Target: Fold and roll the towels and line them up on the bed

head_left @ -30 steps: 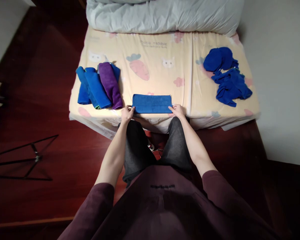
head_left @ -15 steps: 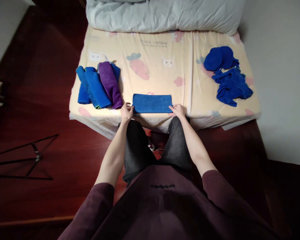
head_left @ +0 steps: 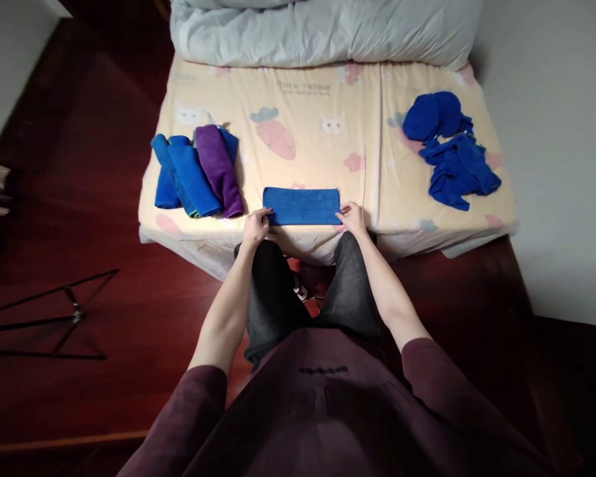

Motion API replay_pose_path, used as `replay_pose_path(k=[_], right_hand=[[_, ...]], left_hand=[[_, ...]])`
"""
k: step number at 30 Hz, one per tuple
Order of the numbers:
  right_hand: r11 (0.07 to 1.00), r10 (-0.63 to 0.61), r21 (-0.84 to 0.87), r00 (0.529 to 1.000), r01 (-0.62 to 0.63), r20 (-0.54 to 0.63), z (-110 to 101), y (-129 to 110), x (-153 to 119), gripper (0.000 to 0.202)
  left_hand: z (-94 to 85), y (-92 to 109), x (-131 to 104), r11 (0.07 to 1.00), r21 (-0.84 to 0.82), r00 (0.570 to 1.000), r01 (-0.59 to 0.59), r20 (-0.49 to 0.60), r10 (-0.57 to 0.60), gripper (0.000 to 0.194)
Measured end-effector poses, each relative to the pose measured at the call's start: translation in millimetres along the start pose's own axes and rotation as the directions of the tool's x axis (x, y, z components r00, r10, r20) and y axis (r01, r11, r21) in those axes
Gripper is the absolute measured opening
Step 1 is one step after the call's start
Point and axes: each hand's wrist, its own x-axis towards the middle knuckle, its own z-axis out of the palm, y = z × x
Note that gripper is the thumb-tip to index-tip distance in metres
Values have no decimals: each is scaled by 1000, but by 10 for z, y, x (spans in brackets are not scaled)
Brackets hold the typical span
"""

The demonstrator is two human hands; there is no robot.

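A blue towel, folded into a flat strip, lies at the front edge of the bed between my hands. The fingers of my left hand close on its lower left corner. At the lower right corner, my right hand pinches the towel's edge between thumb and fingers. To the left, a purple rolled towel rests against several blue rolled towels. Crumpled blue towels lie in a loose heap on the right side of the bed.
The bed has a pale yellow sheet with carrot and rabbit prints. A light grey quilt is bunched along its far side. Black tripod legs stand on the red-brown floor at left. A white wall borders the right.
My left hand has shifted slightly right and nearer me, its fingers now further over the towel's lower left corner. My right hand and the towel have barely moved.
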Motion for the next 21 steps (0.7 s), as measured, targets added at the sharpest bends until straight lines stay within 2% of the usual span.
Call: replay_pose_path(k=[4, 10, 14, 16, 21], right_hand=[[993, -116, 28, 991, 114, 65, 10, -3, -6, 14], [980, -196, 15, 966, 196, 167, 32, -8, -62, 16], [952, -270, -87, 937, 295, 222, 20, 20, -88, 43], [945, -270, -121, 933, 304, 236, 13, 29, -89, 52], [958, -208, -149, 951, 245, 227, -6, -16, -88, 60]], left_hand=[[13, -24, -5, 999, 33, 999, 14, 47, -15, 37], [-3, -77, -7, 995, 100, 990, -27, 141, 12, 68], [14, -101, 16, 990, 131, 989, -45, 144, 25, 72], [23, -96, 28, 990, 134, 991, -39, 133, 21, 74], [27, -53, 36, 993, 115, 996, -17, 90, 7, 72]])
